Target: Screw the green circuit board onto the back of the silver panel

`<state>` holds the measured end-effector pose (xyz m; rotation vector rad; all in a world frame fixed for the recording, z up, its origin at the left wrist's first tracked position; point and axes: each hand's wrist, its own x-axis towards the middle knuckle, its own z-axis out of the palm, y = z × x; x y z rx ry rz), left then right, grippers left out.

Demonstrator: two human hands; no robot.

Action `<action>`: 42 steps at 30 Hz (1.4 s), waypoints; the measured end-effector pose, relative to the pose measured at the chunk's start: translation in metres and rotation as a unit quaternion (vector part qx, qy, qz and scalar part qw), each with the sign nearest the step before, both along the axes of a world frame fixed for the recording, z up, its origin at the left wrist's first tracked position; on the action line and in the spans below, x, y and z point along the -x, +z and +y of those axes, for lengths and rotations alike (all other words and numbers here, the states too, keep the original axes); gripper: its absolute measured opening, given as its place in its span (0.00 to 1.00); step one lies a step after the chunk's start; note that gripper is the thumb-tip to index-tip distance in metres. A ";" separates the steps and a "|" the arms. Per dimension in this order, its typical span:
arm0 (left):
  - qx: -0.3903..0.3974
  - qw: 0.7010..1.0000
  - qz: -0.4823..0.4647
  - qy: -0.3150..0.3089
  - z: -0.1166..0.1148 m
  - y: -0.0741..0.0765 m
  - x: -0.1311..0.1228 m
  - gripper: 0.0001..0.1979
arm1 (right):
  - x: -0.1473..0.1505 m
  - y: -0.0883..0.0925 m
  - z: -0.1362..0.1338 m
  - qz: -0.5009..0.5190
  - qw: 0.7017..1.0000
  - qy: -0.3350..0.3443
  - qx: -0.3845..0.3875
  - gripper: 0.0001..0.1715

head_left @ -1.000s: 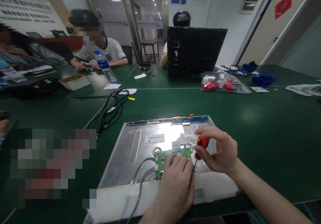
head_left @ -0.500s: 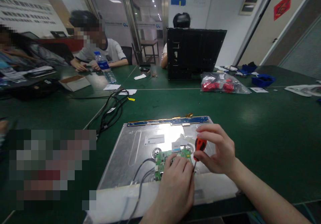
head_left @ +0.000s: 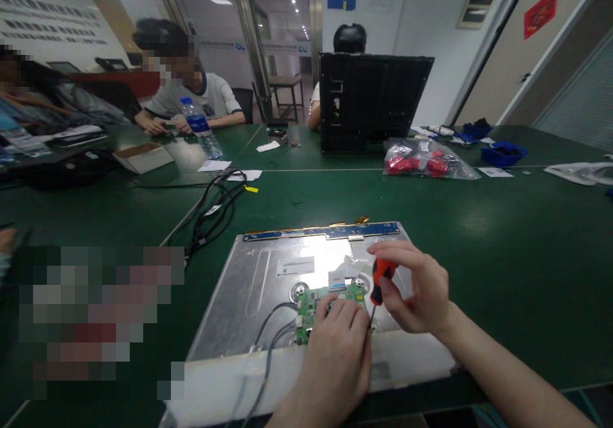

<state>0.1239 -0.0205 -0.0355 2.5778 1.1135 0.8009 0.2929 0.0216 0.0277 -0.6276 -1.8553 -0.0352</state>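
A screwdriver (head_left: pixel 384 275) with a red and black handle is pinched between the thumb and fingers of my right hand (head_left: pixel 416 284). It stands slightly tilted, its shaft reaching down to the right edge of a green circuit board (head_left: pixel 306 295). My left hand (head_left: pixel 341 345) lies over that board with curled fingers, holding it down beside the screwdriver's tip; its fingertips are partly hidden. Under the board is a silvery metal display panel (head_left: pixel 239 306) with a blue circuit strip (head_left: pixel 316 232) along its far edge. Dark cables (head_left: pixel 271 338) run from the board's left side.
Black cables (head_left: pixel 223 204) lie coiled on the green table (head_left: pixel 502 243) at the left. Further back stand a black screen housing (head_left: pixel 376 102), a bag of red parts (head_left: pixel 426 160), a water bottle (head_left: pixel 201 128) and an open box (head_left: pixel 143 158). Other people sit around the table.
The fingers of my right hand have shifted around the screwdriver's handle, with the thumb higher and the index finger further over its top. My left hand and the board have stayed put.
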 end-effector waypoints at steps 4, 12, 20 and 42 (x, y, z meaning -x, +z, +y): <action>0.007 1.000 0.004 -0.002 0.000 0.002 0.000 0.08 | -0.002 0.000 -0.001 -0.006 1.000 0.016 0.008 0.27; 0.009 1.000 0.000 -0.002 -0.001 0.002 0.001 0.09 | 0.000 -0.001 0.003 0.006 0.999 0.036 -0.013 0.22; 0.010 1.000 0.005 -0.002 -0.001 0.003 0.000 0.08 | 0.000 -0.005 0.004 -0.002 1.000 0.022 -0.004 0.17; 0.001 1.000 0.003 0.002 -0.001 0.002 0.001 0.08 | -0.001 -0.003 0.003 -0.007 1.000 0.017 0.003 0.23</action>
